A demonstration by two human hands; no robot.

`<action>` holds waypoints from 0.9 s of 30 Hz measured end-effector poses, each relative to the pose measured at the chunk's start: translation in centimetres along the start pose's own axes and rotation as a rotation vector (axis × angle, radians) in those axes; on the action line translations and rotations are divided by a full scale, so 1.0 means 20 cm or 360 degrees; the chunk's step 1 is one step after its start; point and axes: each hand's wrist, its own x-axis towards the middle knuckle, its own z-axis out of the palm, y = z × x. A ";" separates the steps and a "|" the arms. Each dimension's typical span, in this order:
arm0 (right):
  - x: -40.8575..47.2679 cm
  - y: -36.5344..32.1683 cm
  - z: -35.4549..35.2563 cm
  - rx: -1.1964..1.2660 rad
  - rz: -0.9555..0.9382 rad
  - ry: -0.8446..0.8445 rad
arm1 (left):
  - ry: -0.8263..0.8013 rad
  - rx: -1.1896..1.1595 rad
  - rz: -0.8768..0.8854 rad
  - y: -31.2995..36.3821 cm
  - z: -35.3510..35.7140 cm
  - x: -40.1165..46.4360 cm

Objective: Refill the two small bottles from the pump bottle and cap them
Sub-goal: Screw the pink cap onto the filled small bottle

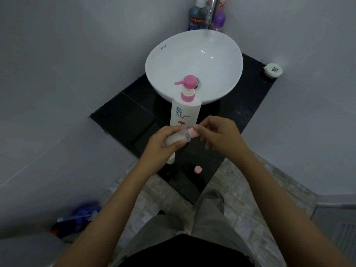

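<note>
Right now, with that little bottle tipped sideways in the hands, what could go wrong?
The small clear bottle of white liquid lies tilted in the left hand while the right hand works its pink cap; if the cap isn't tight, liquid may leak out. The loose round pink cap sits near the front edge of the black countertop, so an arm could knock it to the floor.
</note>
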 end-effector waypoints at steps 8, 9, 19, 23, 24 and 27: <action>0.00 -0.01 0.00 0.0092 -0.0035 -0.0106 | 0.0007 0.0015 -0.0016 0.01 -0.01 0.00; 0.00 -0.01 0.02 0.0073 0.0013 -0.0052 | 0.0001 0.0026 -0.0014 0.00 -0.01 0.00; 0.01 0.00 0.02 0.0034 0.0068 -0.0063 | -0.0026 0.0027 -0.0029 -0.01 -0.01 0.02; 0.02 0.00 0.03 0.0056 0.0129 -0.0007 | -0.0019 -0.0001 -0.0038 -0.01 0.00 0.02; 0.01 0.00 0.02 0.0130 0.0088 -0.0059 | -0.0010 -0.0024 -0.0041 -0.01 -0.01 0.02; 0.01 0.00 0.00 0.0223 0.0010 -0.0162 | -0.0002 -0.0041 -0.0050 -0.01 -0.01 0.02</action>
